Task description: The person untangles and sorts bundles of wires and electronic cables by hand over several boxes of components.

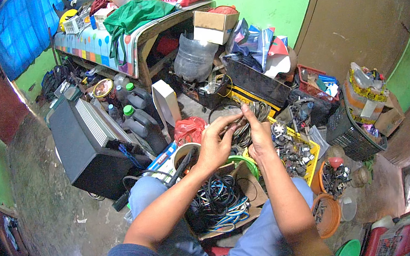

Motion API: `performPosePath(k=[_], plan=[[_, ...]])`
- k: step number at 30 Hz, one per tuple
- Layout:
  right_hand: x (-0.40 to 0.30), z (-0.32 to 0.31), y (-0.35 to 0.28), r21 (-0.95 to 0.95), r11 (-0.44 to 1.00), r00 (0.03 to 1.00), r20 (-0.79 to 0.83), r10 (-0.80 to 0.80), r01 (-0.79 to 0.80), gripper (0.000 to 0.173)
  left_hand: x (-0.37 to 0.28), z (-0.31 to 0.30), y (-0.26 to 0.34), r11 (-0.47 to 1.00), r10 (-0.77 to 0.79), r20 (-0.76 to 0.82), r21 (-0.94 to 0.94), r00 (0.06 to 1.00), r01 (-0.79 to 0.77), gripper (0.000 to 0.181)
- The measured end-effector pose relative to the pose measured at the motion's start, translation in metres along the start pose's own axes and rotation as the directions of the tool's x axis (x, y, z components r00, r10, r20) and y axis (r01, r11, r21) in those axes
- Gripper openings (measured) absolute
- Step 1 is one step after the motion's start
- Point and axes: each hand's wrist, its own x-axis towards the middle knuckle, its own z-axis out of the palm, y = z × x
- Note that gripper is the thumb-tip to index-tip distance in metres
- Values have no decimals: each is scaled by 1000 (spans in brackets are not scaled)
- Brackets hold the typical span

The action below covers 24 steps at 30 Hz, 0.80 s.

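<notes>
Both hands are raised in front of me. My right hand [259,133] grips a coiled bundle of grey cable [258,111], its thumb pointing up. Beside it, my left hand [220,139] has its fingertips close to the coil and to the right thumb; whether a cable end lies between them cannot be told. Below the hands, between my knees, a cardboard box [249,188] holds tangled black, blue and white cables [223,202]. Behind the box, the rim of a green basin [245,159] shows.
A yellow crate [314,156] of small metal parts stands at the right, with orange bowls [329,214] nearer me. Left are a black cabinet [94,164], dark jugs with green caps [143,124] and a white bucket [185,151]. A black toolbox [257,83] lies beyond.
</notes>
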Motion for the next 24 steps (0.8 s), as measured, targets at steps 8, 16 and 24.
performPosePath(k=[8,16,24], plan=[[-2,-4,-1,-9,998,993,107,-56,57,24,2,-10,-7,976,106,151,172,983,-132,29],[10,-15,-14,281,952,987,-63,148,-125,17,6,-12,-1,997,-61,145,48,988,54,20],[18,-48,-30,716,635,957,220,189,-290,16,5,-20,-15,982,-127,547,-49,827,184,24]])
